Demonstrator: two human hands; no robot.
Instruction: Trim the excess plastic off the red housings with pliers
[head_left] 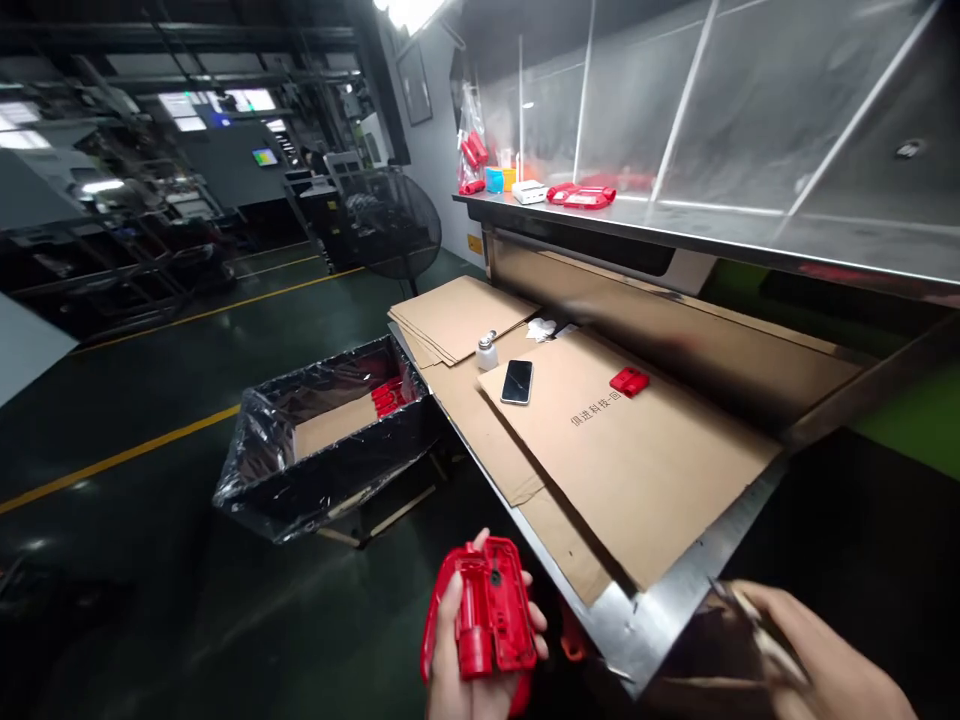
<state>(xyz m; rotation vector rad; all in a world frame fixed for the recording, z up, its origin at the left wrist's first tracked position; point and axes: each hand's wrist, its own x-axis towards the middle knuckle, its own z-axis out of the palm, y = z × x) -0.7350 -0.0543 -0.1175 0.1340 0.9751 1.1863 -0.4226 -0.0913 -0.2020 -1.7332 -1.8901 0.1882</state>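
Observation:
My left hand (463,665) is at the bottom centre, fingers wrapped round a red plastic housing (491,618) held with its hollow inner side up, just off the bench's near corner. My right hand (814,655) is at the bottom right below the bench edge, closed on a thin metal tool (754,625), blurred and hard to name. On the cardboard-covered bench (637,470) lie a small red plastic part (629,381), a black phone (517,381) and a small white bottle (487,352).
A box lined with black plastic (330,440) stands left of the bench with red parts (388,396) inside. The upper steel shelf (675,225) carries more red parts (581,196) and small boxes. A floor fan (394,228) stands behind. Yellow lines cross the dark floor.

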